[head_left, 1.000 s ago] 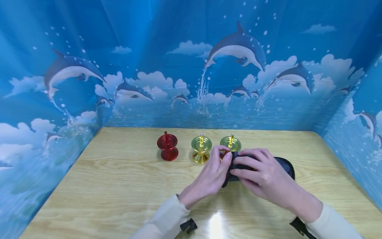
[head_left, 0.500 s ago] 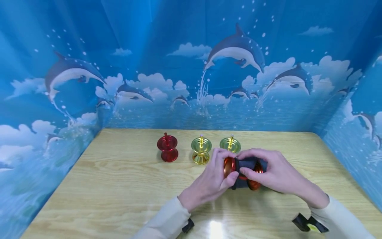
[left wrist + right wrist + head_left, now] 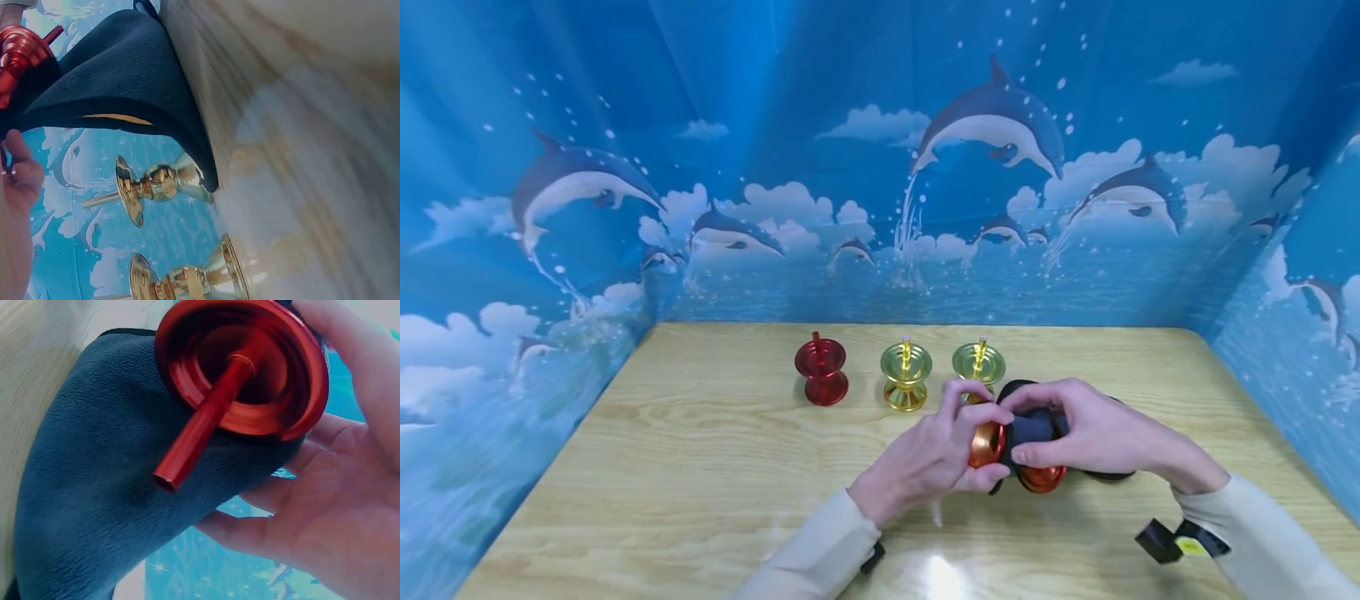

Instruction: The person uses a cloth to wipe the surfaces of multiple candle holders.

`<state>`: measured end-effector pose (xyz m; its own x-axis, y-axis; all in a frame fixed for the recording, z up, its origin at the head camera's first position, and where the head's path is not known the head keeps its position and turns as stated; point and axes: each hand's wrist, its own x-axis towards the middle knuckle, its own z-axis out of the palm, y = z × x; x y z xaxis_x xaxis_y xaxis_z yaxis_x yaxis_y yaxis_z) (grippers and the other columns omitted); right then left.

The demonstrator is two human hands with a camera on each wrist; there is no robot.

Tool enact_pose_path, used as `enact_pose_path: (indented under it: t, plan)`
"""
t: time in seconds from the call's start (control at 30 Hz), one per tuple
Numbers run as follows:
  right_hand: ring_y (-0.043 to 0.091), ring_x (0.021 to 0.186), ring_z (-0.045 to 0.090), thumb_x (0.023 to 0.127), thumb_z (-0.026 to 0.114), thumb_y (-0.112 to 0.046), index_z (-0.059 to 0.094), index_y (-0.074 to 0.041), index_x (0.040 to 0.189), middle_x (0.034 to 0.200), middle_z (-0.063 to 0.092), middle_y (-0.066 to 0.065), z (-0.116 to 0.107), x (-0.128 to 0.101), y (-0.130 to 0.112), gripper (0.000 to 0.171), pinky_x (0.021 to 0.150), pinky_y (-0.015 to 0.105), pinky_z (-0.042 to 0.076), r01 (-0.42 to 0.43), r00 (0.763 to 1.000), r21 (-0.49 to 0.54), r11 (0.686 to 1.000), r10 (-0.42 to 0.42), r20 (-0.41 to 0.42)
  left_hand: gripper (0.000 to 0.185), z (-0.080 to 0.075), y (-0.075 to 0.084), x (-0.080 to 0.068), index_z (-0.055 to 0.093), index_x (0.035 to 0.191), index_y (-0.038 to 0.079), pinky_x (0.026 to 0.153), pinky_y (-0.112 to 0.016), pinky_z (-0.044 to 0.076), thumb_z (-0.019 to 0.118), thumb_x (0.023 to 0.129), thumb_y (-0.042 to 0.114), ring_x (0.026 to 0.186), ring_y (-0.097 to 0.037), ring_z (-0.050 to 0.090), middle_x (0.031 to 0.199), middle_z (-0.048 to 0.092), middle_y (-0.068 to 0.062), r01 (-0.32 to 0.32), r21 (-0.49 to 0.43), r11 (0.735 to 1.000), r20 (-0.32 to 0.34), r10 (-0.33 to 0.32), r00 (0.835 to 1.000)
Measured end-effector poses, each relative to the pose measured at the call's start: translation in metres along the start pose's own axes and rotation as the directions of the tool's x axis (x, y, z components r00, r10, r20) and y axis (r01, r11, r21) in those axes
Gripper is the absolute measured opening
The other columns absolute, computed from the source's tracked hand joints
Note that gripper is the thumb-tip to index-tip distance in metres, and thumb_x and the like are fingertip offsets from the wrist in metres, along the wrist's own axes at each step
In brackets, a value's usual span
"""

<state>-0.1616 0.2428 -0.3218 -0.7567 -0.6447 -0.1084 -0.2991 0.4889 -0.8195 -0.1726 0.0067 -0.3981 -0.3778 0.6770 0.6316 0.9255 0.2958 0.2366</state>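
Fingers of my left hand (image 3: 936,454) pinch one orange-red spool (image 3: 987,444) end at lower centre frame; my right hand (image 3: 1093,433) clamps the dark cloth (image 3: 1036,427) round its middle, just above the table (image 3: 700,467). Two gold spools (image 3: 906,377) stand behind.

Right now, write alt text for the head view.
Two hands hold an orange-red metal spool wrapped in a dark cloth: the left hand grips one end, the right hand the cloth. Behind stand a red spool and two gold spools on a wooden table.
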Motion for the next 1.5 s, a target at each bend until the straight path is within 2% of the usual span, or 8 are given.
enact_pose_path:
  t: [0.23, 0.4, 0.53, 0.77, 0.9, 1.0, 1.3, 1.5]
  plan:
    - [0.017, 0.098, 0.07, 0.089, 0.076, -0.014, 0.056, -0.003, 0.125, 0.115, 0.07, 0.015, 0.009, 0.001, 0.009, 0.042, 0.081, 0.031, 0.059, -0.024, 0.999, 0.122, 0.992, 0.028, -0.036, 0.055, -0.005, 0.003, 0.006, 0.034, 0.137, 0.009, 0.062, -0.006, 0.045, 0.025, 0.108, 0.054, 0.075, -0.008, 0.056, 0.135, 0.037, -0.018, 0.075, -0.043, 0.996, 0.078, -0.071, 0.994]
    - [0.018, 0.1, 0.071, 0.087, 0.077, -0.009, 0.049, 0.0, 0.117, 0.11, 0.073, 0.014, 0.018, 0.003, 0.014, 0.042, 0.085, 0.03, 0.058, -0.021, 0.987, 0.202, 0.979, 0.052, -0.153, 0.068, -0.007, 0.004, 0.009, 0.031, 0.147, 0.01, 0.068, -0.01, 0.052, 0.016, 0.105, 0.062, 0.085, -0.012, 0.06, 0.141, 0.035, -0.019, 0.202, -0.091, 0.975, 0.146, -0.187, 0.971]
    - [0.016, 0.099, 0.069, 0.084, 0.078, -0.009, 0.048, -0.003, 0.112, 0.106, 0.073, 0.011, 0.019, 0.005, 0.013, 0.041, 0.085, 0.027, 0.055, -0.05, 0.973, 0.156, 0.986, 0.084, -0.217, 0.076, -0.005, 0.005, 0.009, 0.029, 0.154, 0.012, 0.07, -0.013, 0.051, 0.016, 0.103, 0.068, 0.087, -0.009, 0.058, 0.137, 0.041, -0.014, 0.34, -0.111, 0.934, 0.2, -0.314, 0.928]
    - [0.018, 0.085, 0.065, 0.08, 0.075, -0.003, 0.048, -0.002, 0.111, 0.104, 0.07, 0.013, 0.021, 0.007, 0.011, 0.041, 0.071, 0.029, 0.056, -0.08, 0.969, 0.133, 0.988, 0.108, -0.222, 0.068, -0.005, 0.012, 0.006, 0.031, 0.152, 0.015, 0.071, -0.02, 0.049, 0.022, 0.105, 0.064, 0.084, -0.009, 0.057, 0.131, 0.049, -0.005, 0.529, -0.066, 0.846, 0.333, -0.481, 0.811]
    - [0.019, 0.083, 0.065, 0.077, 0.077, -0.004, 0.05, -0.004, 0.11, 0.102, 0.07, 0.012, 0.024, 0.008, 0.01, 0.042, 0.068, 0.029, 0.056, -0.087, 0.96, 0.089, 0.992, 0.107, -0.257, 0.063, -0.007, 0.014, 0.007, 0.031, 0.15, 0.019, 0.072, -0.023, 0.05, 0.021, 0.106, 0.063, 0.084, -0.01, 0.058, 0.127, 0.054, -0.004, 0.566, -0.056, 0.822, 0.342, -0.517, 0.785]
    - [0.018, 0.083, 0.065, 0.079, 0.08, -0.01, 0.052, -0.007, 0.109, 0.104, 0.072, 0.009, 0.025, 0.008, 0.01, 0.041, 0.068, 0.029, 0.055, -0.093, 0.951, 0.051, 0.994, 0.104, -0.291, 0.06, -0.008, 0.015, 0.007, 0.031, 0.147, 0.017, 0.067, -0.022, 0.048, 0.022, 0.106, 0.06, 0.079, -0.01, 0.057, 0.116, 0.06, -0.003, 0.547, -0.035, 0.836, 0.306, -0.512, 0.802]
    - [0.013, 0.087, 0.07, 0.09, 0.078, -0.017, 0.07, -0.015, 0.106, 0.107, 0.071, 0.008, 0.023, 0.005, 0.015, 0.019, 0.073, 0.03, 0.059, 0.032, 0.942, 0.033, 0.999, -0.019, -0.334, 0.075, -0.007, 0.007, 0.001, 0.041, 0.138, 0.009, 0.051, -0.016, 0.034, 0.008, 0.101, 0.065, 0.064, -0.006, 0.048, 0.086, 0.06, 0.002, 0.362, 0.091, 0.928, 0.115, -0.37, 0.922]
    - [0.012, 0.092, 0.074, 0.096, 0.07, -0.011, 0.073, -0.004, 0.112, 0.108, 0.075, 0.011, 0.014, 0.006, 0.016, 0.018, 0.079, 0.029, 0.061, 0.063, 0.958, 0.109, 0.992, -0.029, -0.285, 0.089, -0.002, 0.004, 0.001, 0.046, 0.132, 0.006, 0.051, -0.013, 0.029, -0.008, 0.097, 0.068, 0.063, -0.005, 0.045, 0.081, 0.058, 0.004, 0.216, 0.144, 0.966, 0.018, -0.221, 0.975]
